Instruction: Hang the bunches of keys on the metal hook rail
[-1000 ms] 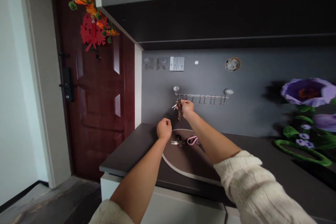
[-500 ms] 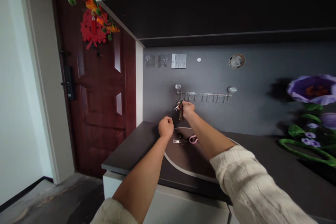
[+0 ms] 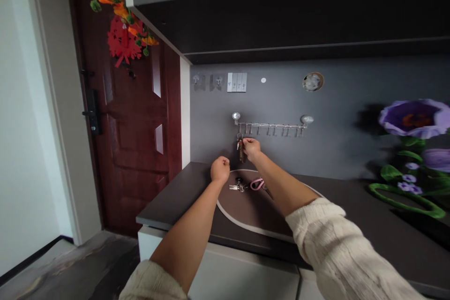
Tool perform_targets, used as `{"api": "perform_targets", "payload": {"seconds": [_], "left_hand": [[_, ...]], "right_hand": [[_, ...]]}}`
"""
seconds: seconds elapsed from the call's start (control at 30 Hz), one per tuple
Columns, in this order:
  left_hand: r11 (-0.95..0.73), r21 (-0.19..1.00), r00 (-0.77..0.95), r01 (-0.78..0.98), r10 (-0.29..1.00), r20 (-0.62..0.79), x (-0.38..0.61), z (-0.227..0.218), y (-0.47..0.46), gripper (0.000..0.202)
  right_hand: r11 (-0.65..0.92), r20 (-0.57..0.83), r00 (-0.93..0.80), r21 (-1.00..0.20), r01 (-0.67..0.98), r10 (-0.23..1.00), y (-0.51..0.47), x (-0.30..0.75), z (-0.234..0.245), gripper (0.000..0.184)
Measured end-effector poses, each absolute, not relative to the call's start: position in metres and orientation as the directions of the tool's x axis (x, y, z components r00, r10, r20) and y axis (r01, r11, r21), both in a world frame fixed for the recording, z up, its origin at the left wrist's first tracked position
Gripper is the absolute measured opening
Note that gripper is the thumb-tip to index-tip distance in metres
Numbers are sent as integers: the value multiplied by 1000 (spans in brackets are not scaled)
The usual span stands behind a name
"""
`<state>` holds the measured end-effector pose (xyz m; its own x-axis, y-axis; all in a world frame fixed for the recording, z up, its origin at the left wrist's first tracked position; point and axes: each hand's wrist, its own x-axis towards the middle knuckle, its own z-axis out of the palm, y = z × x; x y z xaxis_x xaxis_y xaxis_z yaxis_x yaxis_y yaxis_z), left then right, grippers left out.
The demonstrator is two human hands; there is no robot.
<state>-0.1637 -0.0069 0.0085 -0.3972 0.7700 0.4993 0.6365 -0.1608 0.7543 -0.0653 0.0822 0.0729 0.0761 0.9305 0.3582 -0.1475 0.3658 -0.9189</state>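
A clear hook rail (image 3: 270, 125) is fixed to the grey wall, with a row of small hooks along it. From its leftmost hook hangs a bunch of keys (image 3: 238, 144) on a ring, with a long brown patterned keychain (image 3: 241, 150) beside the keys. My right hand (image 3: 252, 148) is closed in a pinch, fingertips at the keychain's right edge. To the lower left, my left hand (image 3: 220, 169) is curled into a loose fist above the counter, with nothing showing in it. Below lie another bunch of keys (image 3: 238, 186) and a pink loop (image 3: 257, 184), partly behind my right forearm.
The loose keys rest on a brown mat (image 3: 246, 211) with a pale rim, on the dark counter (image 3: 176, 197). Purple artificial flowers (image 3: 415, 119) stand at the right. A shelf (image 3: 281, 18) overhangs the rail. A dark red door (image 3: 140, 150) is at the left.
The hanging keys have swung from a slant to straight down, and my right hand has shifted slightly right relative to the hook. My left hand stays nearly still.
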Motion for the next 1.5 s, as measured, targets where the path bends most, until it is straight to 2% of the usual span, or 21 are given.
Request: {"api": "perform_targets", "payload": {"seconds": [0.17,0.37,0.47,0.57,0.63,0.77,0.93,1.07,1.23,1.5], "left_hand": [[-212,765,-336,608,805,490,-165,5,-4,13],[-265,756,-178,599,876,448,-163,1,-6,13],[-270,700,-75,661,905,419,-163,1,-10,15],[-282,577,33,766,915,402,-164,2,-14,17],[-296,500,95,814,916,389,-164,3,-16,20],[-343,395,184,852,903,387,-165,1,-16,22],[-324,380,177,867,911,373,-166,0,-13,19],[-335,307,203,891,898,390,-166,-1,-10,18],[-307,245,190,920,894,406,-165,-1,-11,19],[-309,297,160,903,886,436,-162,3,-15,20]], "right_hand": [[246,247,17,-952,-182,969,59,-52,69,11],[263,262,-27,-963,56,965,33,-33,51,8],[370,356,-100,-890,268,929,24,-21,37,10],[473,452,-163,-753,457,877,16,-11,24,10],[510,482,-203,-680,526,852,11,-7,17,8],[572,501,-297,-590,570,813,6,-5,7,9],[587,460,-386,-465,663,800,3,-5,4,10],[586,435,-417,-397,707,798,1,-4,5,12],[576,420,-420,-377,725,804,2,-4,6,13],[574,420,-412,-406,712,808,2,-5,6,10]]}}
